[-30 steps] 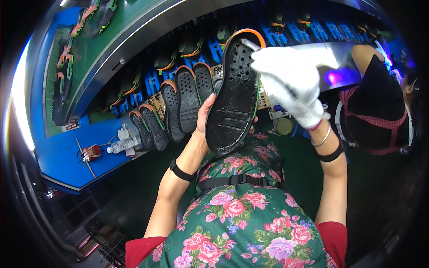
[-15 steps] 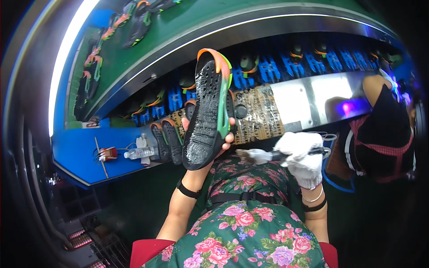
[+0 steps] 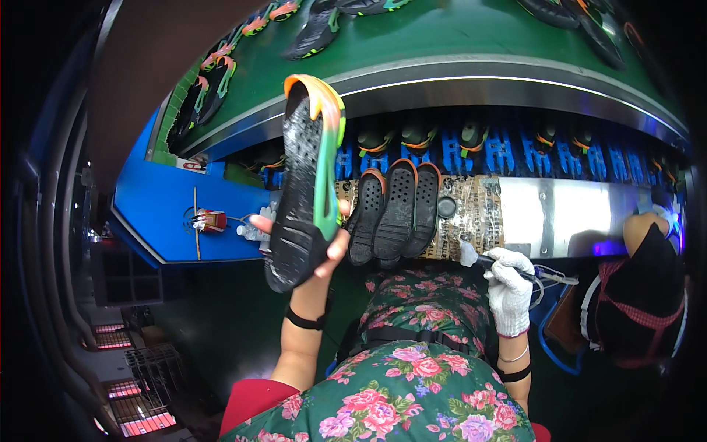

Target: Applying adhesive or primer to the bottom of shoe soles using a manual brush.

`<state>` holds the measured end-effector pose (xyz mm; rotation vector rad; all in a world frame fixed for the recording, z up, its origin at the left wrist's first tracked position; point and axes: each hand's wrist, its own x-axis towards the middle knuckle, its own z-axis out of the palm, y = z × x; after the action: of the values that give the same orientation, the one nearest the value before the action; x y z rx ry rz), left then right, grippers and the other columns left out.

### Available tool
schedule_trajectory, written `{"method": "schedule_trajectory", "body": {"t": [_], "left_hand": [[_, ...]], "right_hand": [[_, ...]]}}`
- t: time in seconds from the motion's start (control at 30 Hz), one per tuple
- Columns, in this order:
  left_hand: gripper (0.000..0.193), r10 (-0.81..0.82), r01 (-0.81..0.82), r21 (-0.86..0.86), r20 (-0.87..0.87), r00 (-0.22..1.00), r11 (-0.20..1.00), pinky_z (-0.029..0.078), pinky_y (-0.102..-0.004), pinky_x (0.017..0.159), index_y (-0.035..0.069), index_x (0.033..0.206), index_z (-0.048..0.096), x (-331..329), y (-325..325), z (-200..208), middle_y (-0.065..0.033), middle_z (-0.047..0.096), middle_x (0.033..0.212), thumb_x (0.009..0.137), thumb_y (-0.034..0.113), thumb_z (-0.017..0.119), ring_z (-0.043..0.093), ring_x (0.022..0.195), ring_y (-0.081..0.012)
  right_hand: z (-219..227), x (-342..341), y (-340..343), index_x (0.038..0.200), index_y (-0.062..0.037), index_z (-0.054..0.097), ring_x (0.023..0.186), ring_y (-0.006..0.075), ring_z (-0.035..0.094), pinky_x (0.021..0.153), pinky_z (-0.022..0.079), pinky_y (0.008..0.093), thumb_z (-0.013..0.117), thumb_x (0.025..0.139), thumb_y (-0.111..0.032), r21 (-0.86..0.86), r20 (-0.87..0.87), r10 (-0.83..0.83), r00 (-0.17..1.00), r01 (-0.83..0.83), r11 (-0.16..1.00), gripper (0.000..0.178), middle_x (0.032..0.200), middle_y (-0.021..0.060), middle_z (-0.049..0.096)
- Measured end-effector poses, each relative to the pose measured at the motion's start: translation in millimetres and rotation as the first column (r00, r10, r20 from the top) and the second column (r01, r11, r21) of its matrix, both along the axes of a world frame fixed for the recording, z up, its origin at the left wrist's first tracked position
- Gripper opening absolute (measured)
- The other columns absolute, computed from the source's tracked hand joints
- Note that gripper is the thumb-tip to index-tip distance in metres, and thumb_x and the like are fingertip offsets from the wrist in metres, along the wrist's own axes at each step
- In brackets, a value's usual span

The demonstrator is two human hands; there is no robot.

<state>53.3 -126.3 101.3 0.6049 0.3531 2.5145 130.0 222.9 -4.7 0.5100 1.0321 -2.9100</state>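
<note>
My bare left hand grips a black shoe sole near its lower end, holding it upright. The sole has holes in its upper half, glossy streaks on its face, and an orange-to-green side wall. In my right hand, which wears a white knit glove, is a brush with a dark handle and a pale tip. The brush is apart from the held sole, over the near edge of the bench. Between my hands, several similar black soles with orange rims lie side by side on the bench.
Brown printed tape covers part of the metal bench. Behind it runs a row of blue racks, below a green conveyor carrying soles. A blue table with a plastic bottle stands left. Another person is close on the right.
The view has shifted, showing more of the bench soles. My left hand has carried the sole leftward, off the bench soles. The brush, blurred before, is now sharper and farther from the sole.
</note>
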Motion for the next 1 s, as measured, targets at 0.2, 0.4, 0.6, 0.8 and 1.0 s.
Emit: {"method": "schedule_trajectory", "body": {"t": [0.2,0.4,0.6,0.8,1.0], "left_hand": [[0.115,0.126,-0.127,0.002,-0.161,0.979,0.992,0.064,-0.0393,0.070,0.006,0.162,0.014,-124,-97,38,-0.0407,0.016,0.159,0.083,0.056,0.080,0.060,0.115,-0.0475],[0.114,0.443,-0.650,0.243,0.560,0.700,0.720,0.060,-0.0495,0.096,-0.001,0.162,0.002,-216,-172,42,-0.0340,0.003,0.165,0.092,0.083,0.035,0.049,0.134,-0.0484],[0.086,0.826,-0.678,-0.729,-0.320,0.464,0.098,0.051,-0.0485,0.105,0.003,0.157,0.034,-249,-103,29,-0.0323,0.036,0.154,0.091,0.039,0.075,0.053,0.131,-0.0465],[0.032,0.197,-0.667,-0.544,-0.828,0.525,-0.510,0.052,-0.0285,0.088,0.008,0.120,0.076,-311,-106,42,-0.0070,0.077,0.102,0.090,0.019,0.079,0.069,0.090,-0.0135],[0.022,0.335,-0.739,-0.660,-0.733,0.592,-0.139,0.052,-0.0350,0.098,0.002,0.103,0.079,-255,-51,41,-0.0105,0.077,0.092,0.087,0.015,0.081,0.071,0.093,-0.0183]], "right_hand": [[-10,-9,-23,0.095,0.0054,0.074,0.077,0.0249,0.073,0.069,0.062,0.0339,0.072,0.078,0.011,0.094,-0.030,0.097,0.995,-0.094,0.991,0.017,0.101,0.0238,0.075],[-17,-11,-55,0.096,0.0049,0.075,0.079,0.0225,0.073,0.071,0.062,0.0335,0.073,0.079,0.009,0.139,-0.057,0.204,0.977,-0.195,0.971,0.018,0.102,0.0223,0.076],[-23,-8,-63,0.098,0.0046,0.076,0.080,0.0199,0.073,0.073,0.060,0.0306,0.073,0.081,0.007,0.201,0.008,0.235,0.972,-0.232,0.952,0.017,0.102,0.0203,0.077],[-13,-11,-73,0.100,0.0059,0.076,0.077,0.0190,0.072,0.070,0.060,0.0293,0.073,0.082,0.007,0.223,0.009,0.274,0.962,-0.269,0.937,0.019,0.099,0.0183,0.077],[-23,-6,-62,0.100,0.0057,0.076,0.078,0.0200,0.073,0.071,0.060,0.0294,0.073,0.082,0.008,0.195,0.047,0.208,0.977,-0.214,0.957,0.019,0.100,0.0189,0.077]]}}
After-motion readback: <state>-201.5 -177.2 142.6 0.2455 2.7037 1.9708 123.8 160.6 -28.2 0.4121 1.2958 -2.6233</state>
